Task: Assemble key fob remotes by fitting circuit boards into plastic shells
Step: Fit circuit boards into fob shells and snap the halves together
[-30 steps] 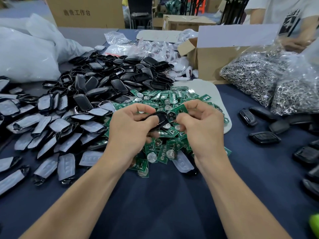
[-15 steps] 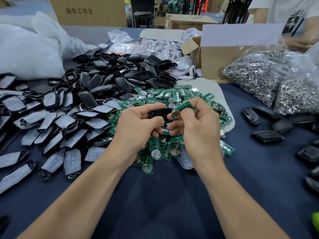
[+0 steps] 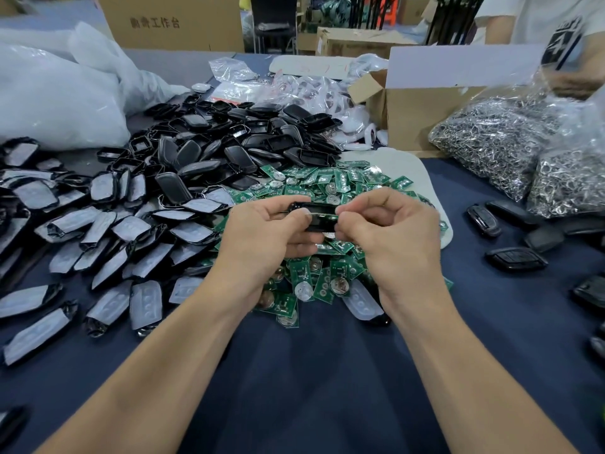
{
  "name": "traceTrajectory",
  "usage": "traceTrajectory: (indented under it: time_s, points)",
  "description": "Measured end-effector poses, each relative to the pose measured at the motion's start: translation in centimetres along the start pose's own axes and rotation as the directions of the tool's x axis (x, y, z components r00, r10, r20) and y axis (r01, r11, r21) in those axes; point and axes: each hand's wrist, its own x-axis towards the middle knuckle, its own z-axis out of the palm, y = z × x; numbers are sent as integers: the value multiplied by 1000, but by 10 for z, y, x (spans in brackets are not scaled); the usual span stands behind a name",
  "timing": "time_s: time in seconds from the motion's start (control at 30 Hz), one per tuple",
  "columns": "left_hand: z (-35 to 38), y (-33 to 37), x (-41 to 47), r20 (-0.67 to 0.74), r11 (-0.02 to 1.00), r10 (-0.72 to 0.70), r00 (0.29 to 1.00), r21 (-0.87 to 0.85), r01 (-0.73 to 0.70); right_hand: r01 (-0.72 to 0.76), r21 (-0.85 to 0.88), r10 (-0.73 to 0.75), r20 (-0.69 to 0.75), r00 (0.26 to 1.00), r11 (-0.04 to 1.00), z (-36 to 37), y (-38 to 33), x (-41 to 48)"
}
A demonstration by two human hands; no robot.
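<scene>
The left hand (image 3: 265, 237) and right hand (image 3: 389, 237) are pinching opposite ends of an oblong black plastic shell (image 3: 319, 221) between them, probably steadying it for seating a board, just above the heaped green circuit boards (image 3: 311, 280).

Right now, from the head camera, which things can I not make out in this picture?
1. Head view: what sits inside the black shell; the left hand and right hand grip and cover it.
2. Head view: inside of the cardboard box; its own wall hides it.
3. Head view: the second person; cut off by the top edge, blurred.
</scene>
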Motion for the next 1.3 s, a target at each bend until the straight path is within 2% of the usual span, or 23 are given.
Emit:
traceTrajectory:
  time_s: [0.2, 0.33, 0.53, 0.63, 0.77, 0.87, 0.97, 1.17, 1.3]
  points:
    - [2, 5, 0, 98, 987, -75, 992, -133, 88, 222, -282, -254, -80, 964, 933, 0, -2, -4]
    - [3, 7, -1, 122, 984, -80, 989, -152, 98, 267, -363, -310, -64, 949, 893, 0, -4, -6]
    - [5, 5, -3, 82, 989, -40, 996, -139, 51, 218, -328, -258, -83, 963, 919, -1, -8, -6]
    - [5, 2, -2, 21, 991, -29, 999, -130, 32, 178, -266, -211, -99, 973, 947, 0, -4, -5]
    - [5, 2, -3, 24, 995, 19, 1000, -98, -17, 119, -176, -134, -76, 988, 977, -2, 0, 1]
    - [4, 2, -2, -13, 993, 102, 995, -54, -103, 49, -45, -48, 16, 999, 998, -3, 0, 3]
    - [3, 3, -3, -41, 987, 142, 989, -67, -145, -82, 131, 71, 86, 994, 988, -3, 0, 4]
    - [4, 2, -3, -20, 990, 127, 992, -54, -128, -149, 22, 146, 97, 985, 989, -2, 1, 3]
    - [4, 2, -4, 33, 994, 27, 999, -106, -23, -132, -24, 133, 17, 991, 991, -3, 0, 5]
